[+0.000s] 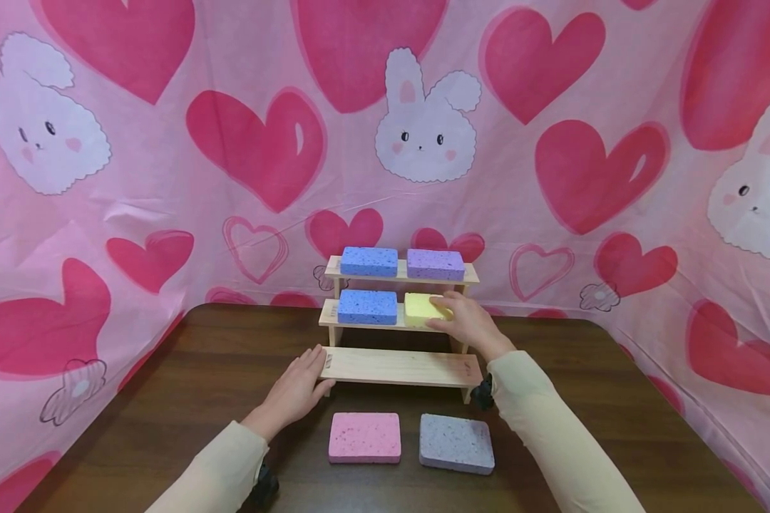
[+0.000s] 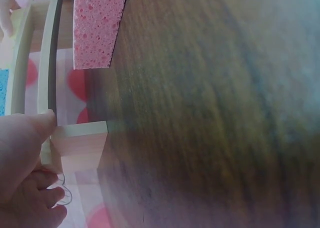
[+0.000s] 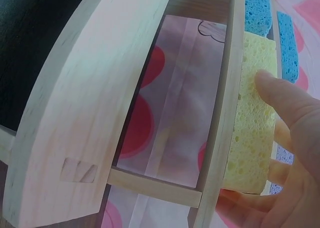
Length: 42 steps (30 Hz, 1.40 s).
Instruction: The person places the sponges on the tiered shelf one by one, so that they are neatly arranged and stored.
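A three-step wooden rack (image 1: 398, 365) stands on the table. My left hand (image 1: 293, 393) grips the left end of its lowest step, thumb at the front edge in the left wrist view. On the middle step my right hand (image 1: 473, 324) holds a yellow sponge (image 3: 250, 118) at its right end, thumb on the front face and fingers around the far side. Left of it is a blue sponge (image 1: 367, 307). The top step carries another blue sponge (image 1: 368, 261) and a purple sponge (image 1: 435, 264).
In front of the rack, a pink sponge (image 1: 364, 437) and a grey sponge (image 1: 457, 443) lie side by side on the dark wooden table (image 1: 167, 399). A pink cloth (image 1: 353, 196) printed with hearts and rabbits hangs behind and at both sides.
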Motion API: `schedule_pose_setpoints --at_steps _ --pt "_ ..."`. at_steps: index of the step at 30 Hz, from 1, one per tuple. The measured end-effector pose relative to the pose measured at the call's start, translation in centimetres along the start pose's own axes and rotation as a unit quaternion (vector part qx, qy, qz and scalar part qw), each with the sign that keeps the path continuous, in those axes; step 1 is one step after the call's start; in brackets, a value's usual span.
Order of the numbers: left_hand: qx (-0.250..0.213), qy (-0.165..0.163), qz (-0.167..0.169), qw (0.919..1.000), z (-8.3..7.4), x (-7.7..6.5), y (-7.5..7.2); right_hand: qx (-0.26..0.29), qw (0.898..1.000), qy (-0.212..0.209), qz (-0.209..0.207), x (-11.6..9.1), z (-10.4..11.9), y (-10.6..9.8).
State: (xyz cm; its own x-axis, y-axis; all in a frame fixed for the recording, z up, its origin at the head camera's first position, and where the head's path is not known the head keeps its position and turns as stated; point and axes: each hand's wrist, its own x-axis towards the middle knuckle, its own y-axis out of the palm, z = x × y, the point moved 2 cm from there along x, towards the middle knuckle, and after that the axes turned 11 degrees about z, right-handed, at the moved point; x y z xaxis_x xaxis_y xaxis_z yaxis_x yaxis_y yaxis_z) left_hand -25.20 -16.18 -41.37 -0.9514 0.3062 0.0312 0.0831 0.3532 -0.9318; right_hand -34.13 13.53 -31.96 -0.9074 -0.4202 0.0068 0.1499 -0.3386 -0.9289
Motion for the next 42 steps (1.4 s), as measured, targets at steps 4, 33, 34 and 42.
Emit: schedule_pose_setpoints --at_steps 4,33,34,42 --pt "0.0 0.0 -0.002 1.0 0.0 0.0 0.0 0.006 1.0 0.0 0.002 -0.1 -0.1 -0.1" --pt "-0.002 -0.003 0.001 1.0 0.0 0.1 0.0 0.066 0.991 -0.087 -0.072 -4.9 -0.5 -3.0" --pt "-0.001 -0.003 0.0 1.0 0.0 0.1 0.0 0.065 0.991 -0.087 -0.073 -5.1 -0.5 -2.9" --pt "-0.001 -0.003 0.001 1.0 0.0 0.0 0.0 0.057 0.989 -0.101 -0.089 -6.6 -0.4 -2.4"
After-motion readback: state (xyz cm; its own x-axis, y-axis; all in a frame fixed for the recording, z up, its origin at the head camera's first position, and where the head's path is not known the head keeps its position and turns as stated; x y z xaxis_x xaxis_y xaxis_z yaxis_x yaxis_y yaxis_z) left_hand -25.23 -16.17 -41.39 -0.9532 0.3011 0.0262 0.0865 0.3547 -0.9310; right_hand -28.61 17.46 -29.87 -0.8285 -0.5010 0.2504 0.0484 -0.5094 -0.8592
